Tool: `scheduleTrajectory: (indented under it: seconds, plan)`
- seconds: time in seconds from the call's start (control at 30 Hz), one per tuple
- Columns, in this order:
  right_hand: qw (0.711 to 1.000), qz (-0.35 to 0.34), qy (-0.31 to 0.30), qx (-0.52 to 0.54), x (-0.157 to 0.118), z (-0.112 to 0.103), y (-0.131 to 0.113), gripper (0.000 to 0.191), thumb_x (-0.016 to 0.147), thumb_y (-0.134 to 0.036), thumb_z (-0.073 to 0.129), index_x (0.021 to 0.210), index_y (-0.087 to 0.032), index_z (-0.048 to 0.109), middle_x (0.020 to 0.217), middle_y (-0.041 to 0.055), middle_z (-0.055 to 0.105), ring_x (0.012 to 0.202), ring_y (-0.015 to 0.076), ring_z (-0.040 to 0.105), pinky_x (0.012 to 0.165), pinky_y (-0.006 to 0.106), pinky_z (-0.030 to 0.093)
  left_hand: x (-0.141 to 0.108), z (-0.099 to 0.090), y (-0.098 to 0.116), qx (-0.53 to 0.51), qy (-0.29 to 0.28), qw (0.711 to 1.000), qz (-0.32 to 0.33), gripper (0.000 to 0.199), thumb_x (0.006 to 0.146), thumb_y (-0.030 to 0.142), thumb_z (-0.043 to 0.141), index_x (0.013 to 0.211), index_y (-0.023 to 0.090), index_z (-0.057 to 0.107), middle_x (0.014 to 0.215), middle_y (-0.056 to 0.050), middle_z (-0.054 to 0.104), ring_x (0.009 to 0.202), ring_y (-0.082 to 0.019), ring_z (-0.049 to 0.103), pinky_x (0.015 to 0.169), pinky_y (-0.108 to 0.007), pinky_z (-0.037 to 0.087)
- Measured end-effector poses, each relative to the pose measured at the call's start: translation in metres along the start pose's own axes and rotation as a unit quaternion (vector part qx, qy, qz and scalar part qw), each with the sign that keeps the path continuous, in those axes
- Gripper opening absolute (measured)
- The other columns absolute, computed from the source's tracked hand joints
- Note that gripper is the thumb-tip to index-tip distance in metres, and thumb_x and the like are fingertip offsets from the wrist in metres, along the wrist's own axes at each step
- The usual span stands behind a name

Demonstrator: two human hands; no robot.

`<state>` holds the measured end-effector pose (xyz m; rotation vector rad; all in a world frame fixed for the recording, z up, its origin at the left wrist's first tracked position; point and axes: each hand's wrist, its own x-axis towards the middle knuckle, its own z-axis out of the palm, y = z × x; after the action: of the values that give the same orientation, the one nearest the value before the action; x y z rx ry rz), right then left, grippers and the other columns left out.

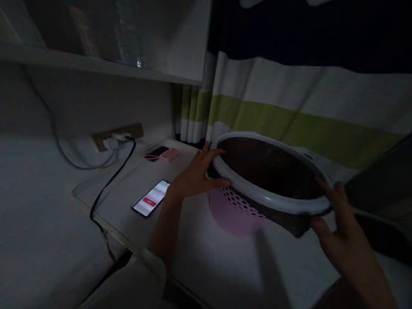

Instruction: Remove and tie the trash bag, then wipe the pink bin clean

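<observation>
- Your right hand (347, 234) reaches in from the lower right, tilted inward, thumb below the pale rim (273, 201) and fingers over its top, pinching its right end.
- Your left hand (198, 174) comes up over the tabletop (196, 253), fingers fanned, thumb along the rim's outer side and a finger over its top; the left end of the rim sits between them.
- So the rim spans the gap between your two hands, its opening facing up and slightly toward you.
- Beneath it stands the pink bin (234, 216), on the tabletop near the far edge by the curtain (289, 113), with a perforated band around its upper wall.
- A dark liner (294, 225) fills the opening and hangs below the rim in a point; its inside is too dark to read.
- Your left wrist partly covers the lit phone (149, 199), flat toward the tabletop's wall side.
- At the far corner by the wall, a pink block (170, 155) lies against a dark flat object (157, 152).
- Beyond, plugs sit in the wall socket strip (137, 130).
</observation>
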<state>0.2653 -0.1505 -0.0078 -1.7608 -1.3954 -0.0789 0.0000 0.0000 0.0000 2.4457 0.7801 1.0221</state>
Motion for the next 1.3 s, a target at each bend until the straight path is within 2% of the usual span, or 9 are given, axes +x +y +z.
scheduleTrajectory:
  seconds: [0.13,0.3,0.4,0.47,0.63,0.73,0.83,1.0,1.3]
  plan:
    - [0.998,-0.016,0.057,-0.028,0.000,0.004,-0.004,0.092,0.067,-0.076,0.043,0.137,-0.017,0.034,0.140,0.0156,0.038,0.130,0.0335,0.032,0.104,0.056,0.028,0.002,0.003,-0.003,0.000,0.013,1.000,0.013,0.071,0.071,0.059,0.061,0.126,0.023,0.035,0.137,-0.012,0.037,0.134,-0.034,0.021,0.108,-0.051,0.021]
    - [0.997,-0.019,0.070,-0.036,0.001,0.007,-0.002,0.094,0.067,-0.076,0.045,0.136,-0.014,0.034,0.137,0.0192,0.040,0.125,0.0376,0.037,0.099,0.060,0.031,0.002,0.004,-0.003,-0.028,0.013,0.999,0.007,0.074,0.070,0.056,0.062,0.127,0.020,0.032,0.131,-0.015,0.041,0.123,-0.033,0.038,0.102,-0.048,0.033]
    - [0.995,-0.046,0.077,-0.034,-0.001,0.008,-0.003,0.087,0.069,-0.073,0.047,0.135,-0.018,0.035,0.136,0.0167,0.042,0.124,0.0364,0.039,0.099,0.060,0.032,0.000,0.004,-0.001,-0.057,0.006,0.998,-0.007,0.078,0.068,0.054,0.065,0.128,0.019,0.029,0.129,-0.015,0.043,0.118,-0.031,0.044,0.099,-0.046,0.038]
    - [0.994,-0.068,0.078,-0.043,-0.003,0.007,-0.006,0.080,0.070,-0.071,0.049,0.132,-0.021,0.039,0.133,0.0141,0.046,0.123,0.0362,0.041,0.097,0.062,0.032,-0.002,0.002,0.000,-0.050,0.015,0.999,-0.014,0.076,0.069,0.053,0.065,0.128,0.021,0.031,0.131,-0.014,0.042,0.122,-0.032,0.040,0.101,-0.047,0.035]
    - [0.989,-0.090,0.090,-0.080,-0.007,0.002,-0.013,0.074,0.069,-0.073,0.049,0.125,-0.025,0.047,0.128,0.0116,0.051,0.121,0.0379,0.042,0.094,0.065,0.032,-0.007,-0.004,0.006,0.014,0.046,0.998,-0.036,0.076,0.067,0.055,0.066,0.130,0.026,0.035,0.138,-0.011,0.035,0.134,-0.036,0.020,0.107,-0.056,0.021]
    - [0.987,-0.095,0.097,-0.091,-0.009,0.001,-0.014,0.076,0.069,-0.073,0.048,0.129,-0.026,0.045,0.128,0.0110,0.052,0.120,0.0376,0.044,0.092,0.065,0.035,-0.006,-0.005,0.006,0.003,0.032,0.999,-0.026,0.076,0.066,0.054,0.066,0.128,0.024,0.035,0.134,-0.012,0.040,0.129,-0.033,0.032,0.105,-0.051,0.028]
    - [0.984,-0.100,0.104,-0.101,-0.009,0.001,-0.013,0.082,0.070,-0.071,0.050,0.137,-0.027,0.036,0.130,0.0118,0.051,0.117,0.0369,0.047,0.090,0.064,0.037,-0.005,-0.004,0.005,0.026,0.048,0.998,-0.026,0.078,0.063,0.054,0.068,0.127,0.023,0.036,0.130,-0.011,0.043,0.123,-0.032,0.038,0.104,-0.050,0.031]
    - [0.978,-0.133,0.119,-0.110,-0.009,0.000,-0.014,0.065,0.073,-0.068,0.050,0.127,-0.031,0.050,0.130,0.0094,0.051,0.122,0.0366,0.043,0.095,0.066,0.030,-0.005,-0.005,0.004,0.023,0.055,0.998,-0.007,0.075,0.064,0.054,0.069,0.125,0.023,0.038,0.128,-0.010,0.045,0.121,-0.031,0.040,0.102,-0.047,0.032]
    - [0.977,-0.131,0.150,-0.079,-0.010,0.005,-0.019,0.062,0.071,-0.064,0.056,0.125,-0.035,0.051,0.131,0.0058,0.051,0.123,0.0335,0.043,0.102,0.063,0.022,-0.009,-0.008,0.005,-0.022,0.076,0.997,-0.012,0.076,0.064,0.056,0.068,0.125,0.023,0.037,0.128,-0.010,0.043,0.121,-0.030,0.040,0.101,-0.045,0.034]
